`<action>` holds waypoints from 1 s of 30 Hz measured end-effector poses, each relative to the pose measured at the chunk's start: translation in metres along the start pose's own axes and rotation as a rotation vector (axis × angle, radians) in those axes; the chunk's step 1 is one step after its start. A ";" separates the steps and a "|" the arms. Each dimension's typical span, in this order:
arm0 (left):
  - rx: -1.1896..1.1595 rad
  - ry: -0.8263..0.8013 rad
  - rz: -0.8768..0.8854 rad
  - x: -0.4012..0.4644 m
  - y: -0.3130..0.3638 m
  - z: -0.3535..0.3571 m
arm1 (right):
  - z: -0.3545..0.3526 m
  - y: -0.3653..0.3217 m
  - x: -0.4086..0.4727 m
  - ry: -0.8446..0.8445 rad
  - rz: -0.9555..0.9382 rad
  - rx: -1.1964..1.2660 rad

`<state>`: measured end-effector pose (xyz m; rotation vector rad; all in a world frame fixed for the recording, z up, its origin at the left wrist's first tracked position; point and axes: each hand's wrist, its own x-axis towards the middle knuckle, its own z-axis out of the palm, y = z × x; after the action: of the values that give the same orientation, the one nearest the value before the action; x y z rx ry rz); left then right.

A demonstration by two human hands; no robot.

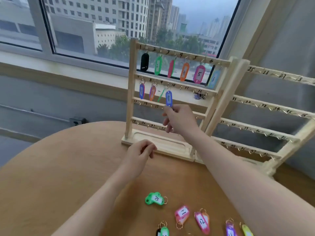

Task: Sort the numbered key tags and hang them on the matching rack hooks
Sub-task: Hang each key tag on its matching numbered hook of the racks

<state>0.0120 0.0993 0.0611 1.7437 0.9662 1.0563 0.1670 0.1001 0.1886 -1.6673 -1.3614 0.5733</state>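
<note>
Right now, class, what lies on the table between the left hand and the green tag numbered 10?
Head view: only bare table lies between the left hand and the green tag.

Round tan table (71, 160) before a wide grey-framed window (44, 33); beyond the glass, pale high-rise blocks (109, 12), trees, overcast daylight. Grey wall (51, 99) below the sill.
</note>
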 end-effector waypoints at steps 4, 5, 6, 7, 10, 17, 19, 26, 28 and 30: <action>0.083 -0.115 0.015 -0.024 -0.017 0.004 | 0.001 0.035 -0.041 -0.150 0.015 -0.206; 0.116 -0.137 0.023 -0.029 -0.022 0.004 | 0.001 0.045 -0.052 -0.193 0.020 -0.273; 0.149 -0.164 0.033 -0.035 -0.026 0.002 | 0.001 0.054 -0.064 -0.222 0.020 -0.337; 0.185 -0.199 0.041 -0.038 -0.031 -0.001 | 0.001 0.064 -0.075 -0.233 0.019 -0.382; 0.279 -0.298 0.097 -0.042 -0.042 -0.007 | 0.001 0.086 -0.107 -0.306 0.080 -0.397; 0.442 -0.488 0.220 -0.050 -0.040 -0.009 | 0.022 0.115 -0.146 -0.460 0.139 -0.524; 0.413 -0.485 0.184 -0.050 -0.039 -0.011 | 0.024 0.117 -0.145 -0.473 0.138 -0.535; 0.417 -0.478 0.185 -0.049 -0.042 -0.009 | 0.025 0.118 -0.138 -0.439 0.179 -0.477; 0.399 -0.472 0.179 -0.048 -0.043 -0.008 | 0.024 0.117 -0.138 -0.432 0.186 -0.457; 0.352 -0.474 0.156 -0.048 -0.042 -0.008 | 0.023 0.116 -0.138 -0.420 0.200 -0.408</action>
<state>-0.0189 0.0719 0.0123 2.2552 0.7495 0.5358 0.1697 -0.0230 0.0549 -2.1113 -1.7073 0.8393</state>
